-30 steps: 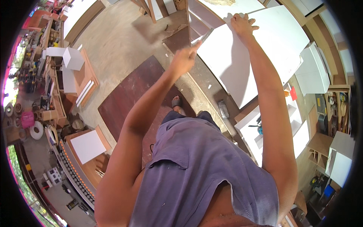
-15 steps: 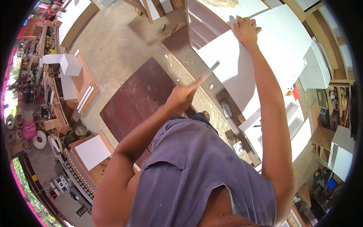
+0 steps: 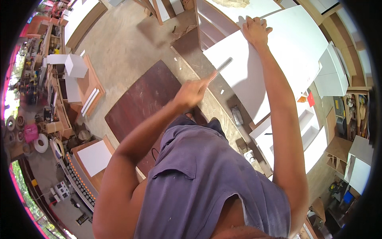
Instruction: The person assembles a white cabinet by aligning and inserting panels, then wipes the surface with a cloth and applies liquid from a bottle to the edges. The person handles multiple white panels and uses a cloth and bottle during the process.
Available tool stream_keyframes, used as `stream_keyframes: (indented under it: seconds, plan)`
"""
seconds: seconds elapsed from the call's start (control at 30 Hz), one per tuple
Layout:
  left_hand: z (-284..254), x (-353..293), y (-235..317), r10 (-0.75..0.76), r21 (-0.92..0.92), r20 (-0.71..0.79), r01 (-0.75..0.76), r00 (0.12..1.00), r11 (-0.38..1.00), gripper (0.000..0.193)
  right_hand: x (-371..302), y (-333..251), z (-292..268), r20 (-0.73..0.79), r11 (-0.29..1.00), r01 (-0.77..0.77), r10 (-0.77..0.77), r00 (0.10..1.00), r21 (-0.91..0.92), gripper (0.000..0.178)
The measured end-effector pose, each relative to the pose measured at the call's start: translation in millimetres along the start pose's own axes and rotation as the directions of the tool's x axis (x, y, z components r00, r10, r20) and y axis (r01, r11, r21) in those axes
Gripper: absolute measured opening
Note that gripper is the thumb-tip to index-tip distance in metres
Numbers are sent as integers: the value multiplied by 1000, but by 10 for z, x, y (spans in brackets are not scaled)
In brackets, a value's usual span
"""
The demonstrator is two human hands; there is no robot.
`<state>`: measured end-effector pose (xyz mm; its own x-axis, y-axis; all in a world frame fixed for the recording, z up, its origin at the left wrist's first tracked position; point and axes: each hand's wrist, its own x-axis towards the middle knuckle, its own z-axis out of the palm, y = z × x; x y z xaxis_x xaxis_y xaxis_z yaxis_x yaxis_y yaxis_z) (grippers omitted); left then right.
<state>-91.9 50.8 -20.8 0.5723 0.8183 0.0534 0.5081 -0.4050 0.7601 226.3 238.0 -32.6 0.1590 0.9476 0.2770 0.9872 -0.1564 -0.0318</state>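
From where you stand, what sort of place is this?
Probably a cabinet-making workshop: the right hand rests on a large white panel near an open shelved cabinet, and the left hand holds a slim file-like tool.

Sleeveless shirt [image 3: 227, 163], purple-grey, filling lower centre of frame; fabric creased, paler faded patches toward right side. Flapped pocket [image 3: 175, 169] on its left part. Light edging along neck opening [image 3: 238, 196] near bottom. Dark legwear [image 3: 217, 126] beyond hem.

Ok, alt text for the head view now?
A person's left hand holds a slim grey tool near the edge of a large white panel, while the right hand rests on it. A dark reddish sheet lies on the floor.
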Motion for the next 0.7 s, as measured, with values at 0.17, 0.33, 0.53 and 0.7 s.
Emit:
stream_keyframes:
  seconds: [0.17, 0.33, 0.53, 0.7]
  plan:
    - [-295, 663, 293, -299, 97, 108, 289, 948, 952, 47, 40, -53, -37, -6, 999, 34, -34, 999, 22, 41]
    - [65, -296, 79, 156, -16, -76, -158, 985, 987, 47, -34, -57, -33, 10, 999, -3, 4, 1000, -48, 41]
    - [-241, 709, 182, -257, 113, 39, 251, 966, 961, 48, 61, -72, -44, -1, 1000, 18, -18, 1000, 16, 41]
    - [23, -257, 71, -3, -31, 68, 5, 998, 1000, 49, 74, 8, -36, -13, 999, -17, 17, 1000, -33, 41]
